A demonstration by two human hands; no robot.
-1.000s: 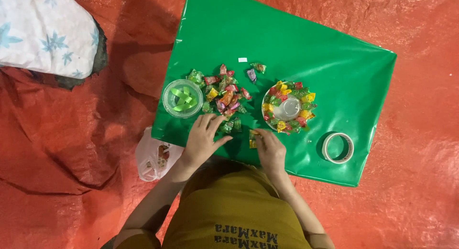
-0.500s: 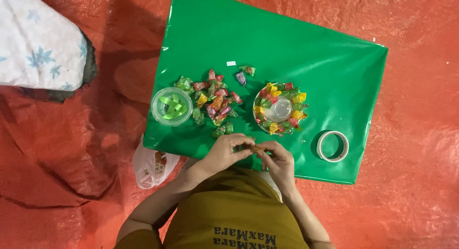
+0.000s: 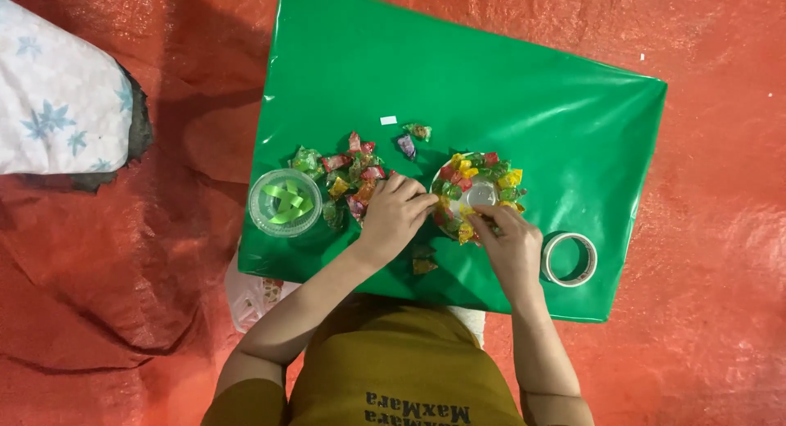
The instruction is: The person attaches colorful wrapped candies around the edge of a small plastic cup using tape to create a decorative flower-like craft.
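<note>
Both hands moved up from table edge to candy ring (image 3: 477, 193). Left hand (image 3: 395, 216) curled, fingertips pinching at ring's left rim; right hand (image 3: 509, 239) pinching its lower rim. Loose candy pile (image 3: 348, 174) lies left.

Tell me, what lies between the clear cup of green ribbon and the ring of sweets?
In the head view, a loose pile of wrapped sweets lies between the clear cup and the ring of sweets, with the left hand resting beside that ring.

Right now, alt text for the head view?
Seen from above, a person's left hand and right hand work at a ring of wrapped candies on a green sheet, with a candy pile, ribbon cup and tape roll alongside.
</note>
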